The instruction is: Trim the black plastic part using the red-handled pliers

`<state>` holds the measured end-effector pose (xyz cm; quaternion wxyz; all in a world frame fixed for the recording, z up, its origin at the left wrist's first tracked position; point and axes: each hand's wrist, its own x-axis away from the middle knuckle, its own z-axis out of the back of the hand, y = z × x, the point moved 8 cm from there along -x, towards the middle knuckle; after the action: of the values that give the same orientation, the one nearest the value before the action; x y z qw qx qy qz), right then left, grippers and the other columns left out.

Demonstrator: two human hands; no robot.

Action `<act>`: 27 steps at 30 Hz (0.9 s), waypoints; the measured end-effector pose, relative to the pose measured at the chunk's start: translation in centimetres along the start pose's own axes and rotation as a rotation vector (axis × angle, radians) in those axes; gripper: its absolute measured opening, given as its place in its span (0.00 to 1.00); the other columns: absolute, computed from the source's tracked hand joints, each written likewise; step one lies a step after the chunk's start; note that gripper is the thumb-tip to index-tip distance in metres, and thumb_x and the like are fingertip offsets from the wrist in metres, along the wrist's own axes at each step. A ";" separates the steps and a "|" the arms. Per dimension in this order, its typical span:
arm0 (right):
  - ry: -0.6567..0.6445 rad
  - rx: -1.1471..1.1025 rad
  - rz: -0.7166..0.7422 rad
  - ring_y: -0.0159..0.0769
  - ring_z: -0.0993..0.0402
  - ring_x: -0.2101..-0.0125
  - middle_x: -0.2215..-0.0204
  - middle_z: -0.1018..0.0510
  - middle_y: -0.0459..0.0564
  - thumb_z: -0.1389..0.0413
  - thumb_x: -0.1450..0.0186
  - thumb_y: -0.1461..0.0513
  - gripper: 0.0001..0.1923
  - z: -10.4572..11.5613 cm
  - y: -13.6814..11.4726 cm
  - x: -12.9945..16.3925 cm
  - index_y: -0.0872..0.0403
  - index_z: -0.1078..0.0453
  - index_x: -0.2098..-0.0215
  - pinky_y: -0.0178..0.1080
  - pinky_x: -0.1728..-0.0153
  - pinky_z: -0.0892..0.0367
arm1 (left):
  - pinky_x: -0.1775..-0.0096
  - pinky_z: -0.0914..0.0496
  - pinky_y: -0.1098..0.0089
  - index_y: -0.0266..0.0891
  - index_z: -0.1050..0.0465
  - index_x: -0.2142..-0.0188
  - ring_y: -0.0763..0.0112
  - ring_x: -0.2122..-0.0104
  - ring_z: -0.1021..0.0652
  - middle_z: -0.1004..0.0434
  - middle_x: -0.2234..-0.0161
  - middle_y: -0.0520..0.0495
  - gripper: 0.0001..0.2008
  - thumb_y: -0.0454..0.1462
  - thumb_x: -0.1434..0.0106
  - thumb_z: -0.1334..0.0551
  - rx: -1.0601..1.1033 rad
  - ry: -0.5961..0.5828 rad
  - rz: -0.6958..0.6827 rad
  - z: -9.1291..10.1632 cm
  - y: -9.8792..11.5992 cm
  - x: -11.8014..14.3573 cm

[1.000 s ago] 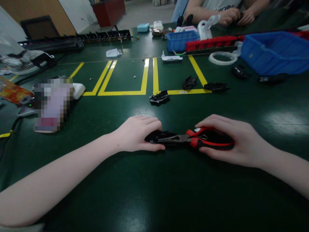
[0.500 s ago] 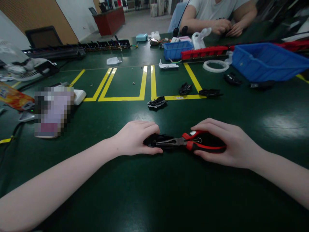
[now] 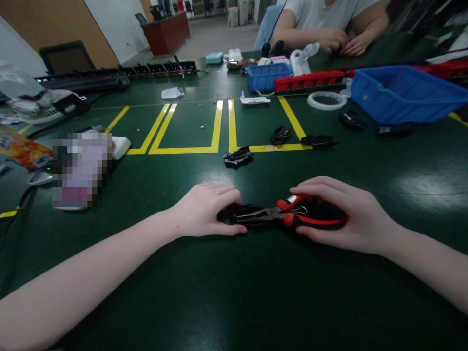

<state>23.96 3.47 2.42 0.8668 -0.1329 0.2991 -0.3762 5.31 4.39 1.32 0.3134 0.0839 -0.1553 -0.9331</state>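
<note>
My left hand [image 3: 210, 209] is closed on a black plastic part [image 3: 227, 214], thumb on the near side and fingers on the far side. Much of that part is hidden by the hand. With my right hand [image 3: 351, 217] I hold needle-nose pliers [image 3: 318, 224] by their red and black handles, which are spread apart. The plier jaws [image 3: 265, 214] point left and lie over the black part; whether they grip it I cannot tell. Beyond my hands lie more black plastic parts: one moulded piece [image 3: 238, 156], a second [image 3: 281, 134], and a third [image 3: 319, 141].
A large blue bin [image 3: 405, 97] and a smaller blue bin [image 3: 268, 78] stand at the back, near a tape roll [image 3: 326, 100]. Yellow tape lines [image 3: 183, 150] mark the green table [image 3: 226, 292]. On the left is a blurred-out phone [image 3: 82, 168]. Across the table sits a person [image 3: 329, 39].
My right hand has shifted very slightly right and its plier handles look a little wider apart. My left hand and the black part have stayed in place.
</note>
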 end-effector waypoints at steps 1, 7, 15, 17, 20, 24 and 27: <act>-0.001 -0.003 -0.002 0.47 0.26 0.59 0.58 0.24 0.52 0.40 0.45 0.51 0.24 0.0 0.0 0.0 0.47 0.33 0.51 0.50 0.61 0.27 | 0.72 0.42 0.73 0.38 0.34 0.64 0.73 0.73 0.31 0.32 0.71 0.53 0.20 0.54 0.41 0.41 0.001 -0.001 0.001 0.0 0.0 0.0; 0.002 -0.016 -0.002 0.46 0.25 0.60 0.58 0.24 0.51 0.40 0.45 0.51 0.24 0.0 0.2 0.0 0.47 0.32 0.51 0.49 0.61 0.27 | 0.72 0.41 0.73 0.38 0.33 0.64 0.72 0.72 0.31 0.31 0.70 0.52 0.20 0.54 0.40 0.41 -0.004 -0.005 0.001 -0.1 0.0 0.0; -0.026 -0.017 -0.007 0.46 0.24 0.60 0.58 0.23 0.51 0.39 0.45 0.51 0.24 0.1 0.1 -0.1 0.48 0.32 0.51 0.47 0.62 0.25 | 0.72 0.42 0.73 0.38 0.33 0.64 0.73 0.73 0.31 0.32 0.71 0.53 0.20 0.54 0.40 0.41 0.003 0.004 -0.003 0.0 0.0 0.0; -0.065 -0.017 -0.010 0.46 0.24 0.60 0.57 0.23 0.50 0.38 0.45 0.52 0.25 0.1 0.1 -0.2 0.47 0.32 0.51 0.47 0.62 0.25 | 0.72 0.42 0.73 0.38 0.33 0.63 0.73 0.73 0.32 0.32 0.71 0.53 0.20 0.54 0.40 0.41 0.008 -0.001 0.001 0.0 0.0 0.0; -0.107 -0.011 0.000 0.45 0.24 0.59 0.57 0.23 0.50 0.37 0.45 0.53 0.26 0.1 0.1 -0.3 0.47 0.33 0.49 0.46 0.63 0.24 | 0.72 0.41 0.73 0.38 0.33 0.63 0.73 0.73 0.31 0.32 0.71 0.53 0.21 0.54 0.40 0.41 0.006 -0.005 0.004 0.0 0.0 0.0; -0.132 -0.003 0.002 0.46 0.24 0.59 0.56 0.23 0.50 0.37 0.45 0.54 0.26 -0.1 0.2 -0.3 0.46 0.34 0.49 0.46 0.64 0.24 | 0.72 0.41 0.73 0.38 0.33 0.63 0.73 0.72 0.31 0.31 0.71 0.52 0.21 0.54 0.39 0.43 -0.005 -0.006 0.003 0.0 0.0 0.0; -0.115 -0.011 -0.003 0.46 0.24 0.60 0.57 0.23 0.50 0.38 0.45 0.54 0.25 0.0 0.1 -0.3 0.47 0.34 0.50 0.47 0.64 0.25 | 0.72 0.40 0.72 0.38 0.33 0.63 0.73 0.71 0.30 0.31 0.69 0.52 0.21 0.54 0.38 0.44 -0.007 -0.015 -0.006 -0.1 0.0 0.0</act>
<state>23.82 3.75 2.54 0.8813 -0.1595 0.2506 -0.3675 5.33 4.36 1.21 0.3098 0.0760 -0.1542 -0.9351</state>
